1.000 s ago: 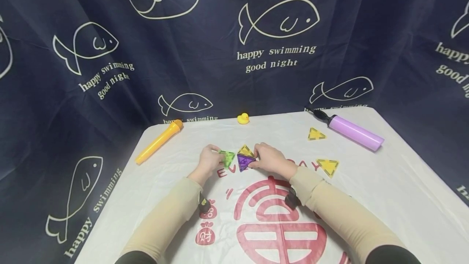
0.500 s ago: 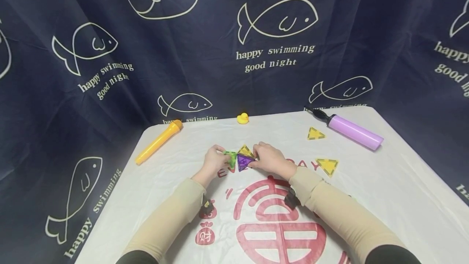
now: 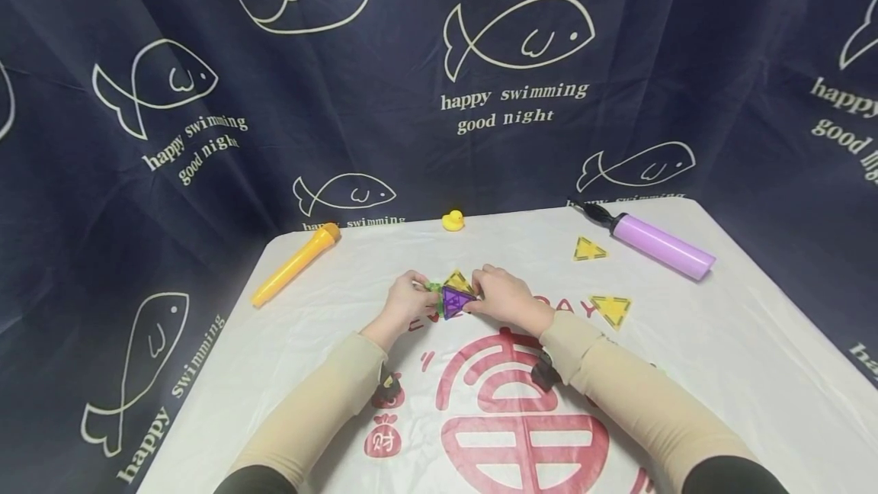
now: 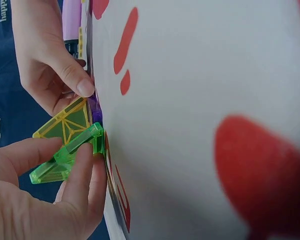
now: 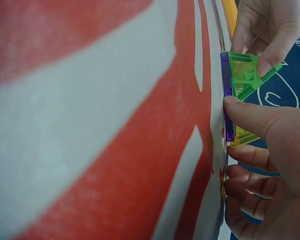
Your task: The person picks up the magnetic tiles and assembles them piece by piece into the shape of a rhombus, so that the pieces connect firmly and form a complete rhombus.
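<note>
Green translucent triangular tile (image 5: 245, 75), tilted up and pinched between thumb and fingers of the left hand (image 3: 407, 303), meets the left side of a purple triangular tile (image 3: 455, 302) on the white-covered worktop (image 3: 754, 372). The right hand (image 3: 506, 298), fingers bent, grips the purple tile's right corner; a yellow tile (image 3: 456, 280) rises behind it. Further back sits a yellow duck (image 3: 453, 221).

Left grip (image 4: 45, 192) pinches green tile (image 4: 65, 154)

The tiles (image 3: 456, 300) look like glossy, translucent plastic, the pump (image 3: 661, 246) smooth, shiny plastic. The curtain (image 3: 398, 113) is matt, creased cloth; the sleeves (image 3: 309, 410), matt fabric.
</note>
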Motion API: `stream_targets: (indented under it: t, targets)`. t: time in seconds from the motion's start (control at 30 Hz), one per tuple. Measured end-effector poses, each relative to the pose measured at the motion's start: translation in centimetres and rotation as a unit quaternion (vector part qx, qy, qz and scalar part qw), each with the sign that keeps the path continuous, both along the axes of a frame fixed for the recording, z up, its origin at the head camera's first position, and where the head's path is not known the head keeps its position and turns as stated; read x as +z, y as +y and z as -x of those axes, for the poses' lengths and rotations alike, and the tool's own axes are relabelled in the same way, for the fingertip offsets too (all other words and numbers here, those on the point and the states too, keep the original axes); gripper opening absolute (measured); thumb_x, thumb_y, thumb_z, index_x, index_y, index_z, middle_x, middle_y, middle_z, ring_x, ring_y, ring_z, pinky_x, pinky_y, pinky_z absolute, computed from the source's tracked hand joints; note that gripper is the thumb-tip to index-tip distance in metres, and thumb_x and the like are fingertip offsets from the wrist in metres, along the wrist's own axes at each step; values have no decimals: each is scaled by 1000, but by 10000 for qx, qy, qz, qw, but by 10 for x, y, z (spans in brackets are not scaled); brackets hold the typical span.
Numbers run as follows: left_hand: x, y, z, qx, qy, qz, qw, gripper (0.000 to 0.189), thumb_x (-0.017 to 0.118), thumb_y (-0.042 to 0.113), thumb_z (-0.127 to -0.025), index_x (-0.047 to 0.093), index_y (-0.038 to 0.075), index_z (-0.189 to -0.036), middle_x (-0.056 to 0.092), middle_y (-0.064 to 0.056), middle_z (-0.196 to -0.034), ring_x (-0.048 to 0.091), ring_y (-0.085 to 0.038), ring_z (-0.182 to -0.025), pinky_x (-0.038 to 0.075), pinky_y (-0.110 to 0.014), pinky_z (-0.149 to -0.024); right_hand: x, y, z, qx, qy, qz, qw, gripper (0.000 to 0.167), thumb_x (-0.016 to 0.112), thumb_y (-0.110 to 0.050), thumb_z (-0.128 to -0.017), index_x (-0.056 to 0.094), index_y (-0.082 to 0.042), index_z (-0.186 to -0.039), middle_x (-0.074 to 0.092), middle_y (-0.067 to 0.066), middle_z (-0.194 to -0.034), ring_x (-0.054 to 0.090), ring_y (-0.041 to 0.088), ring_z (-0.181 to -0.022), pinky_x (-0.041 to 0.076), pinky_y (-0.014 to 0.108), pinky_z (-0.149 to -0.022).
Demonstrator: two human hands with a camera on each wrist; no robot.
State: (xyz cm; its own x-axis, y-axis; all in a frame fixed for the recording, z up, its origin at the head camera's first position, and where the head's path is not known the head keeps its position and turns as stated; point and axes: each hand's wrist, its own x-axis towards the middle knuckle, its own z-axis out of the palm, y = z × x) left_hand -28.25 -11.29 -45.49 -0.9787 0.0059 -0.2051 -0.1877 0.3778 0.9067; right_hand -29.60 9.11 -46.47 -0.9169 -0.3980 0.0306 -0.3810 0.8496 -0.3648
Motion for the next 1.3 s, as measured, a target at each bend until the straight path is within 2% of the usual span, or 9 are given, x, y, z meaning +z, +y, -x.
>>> stream_targets:
  t: [0.17,0.4,0.73,1.03,1.13,1.2,1.3]
  targets:
    - [0,1,0,-239,200,361,9989,34,81,7,-86,56,1,-109,65,-13,-97,70,-19,-70,59,-30,-63,2,0,-1,-3,-5,2,10000,37,85,-41,-83,58,-15,-87,52,0,-83,51,18,-74,48,34,-65]
    - [3,4,1,-441,167,782,9958,40,83,18,-87,58,2,-113,66,-11,-101,70,-18,-73,58,-33,-60,0,1,-1,49,6,-31,10000,36,84,-42,-84,58,-16,-87,52,-1,-84,51,17,-75,49,35,-65]
    - [3,8,5,-556,214,1026,9929,46,87,22,-83,57,1,-112,62,-10,-97,65,-17,-61,55,-27,-54,-3,2,0,112,123,-29,9999,37,85,-41,-84,59,-15,-88,52,-1,-84,51,17,-75,50,36,-64]
    - [2,10,6,-607,174,1105,9919,50,88,22,-83,57,1,-115,59,-11,-100,65,-17,-60,55,-28,-51,-1,2,-1,94,87,11,9999,36,85,-40,-83,60,-15,-88,52,-1,-84,51,17,-74,49,34,-62]
    - [1,8,8,-799,280,1251,9885,55,88,21,-82,58,1,-123,62,-14,-108,68,-21,-69,58,-32,-61,-1,2,-1,82,74,0,9999,36,85,-40,-83,60,-15,-88,52,-1,-84,51,17,-74,49,34,-62]
    - [0,6,10,-1042,401,1445,9832,60,87,22,-82,58,2,-131,64,-18,-117,70,-27,-87,60,-38,-77,-1,3,-2,84,73,0,9999,36,85,-40,-83,60,-15,-89,52,-1,-84,51,17,-75,49,34,-63]
    - [-2,2,14,-1424,621,1723,9727,66,87,23,-81,58,6,-138,62,-22,-131,63,-35,-115,51,-48,-100,0,4,-3,64,76,-13,9999,35,85,-40,-83,60,-15,-90,52,-1,-85,51,17,-75,49,35,-63]
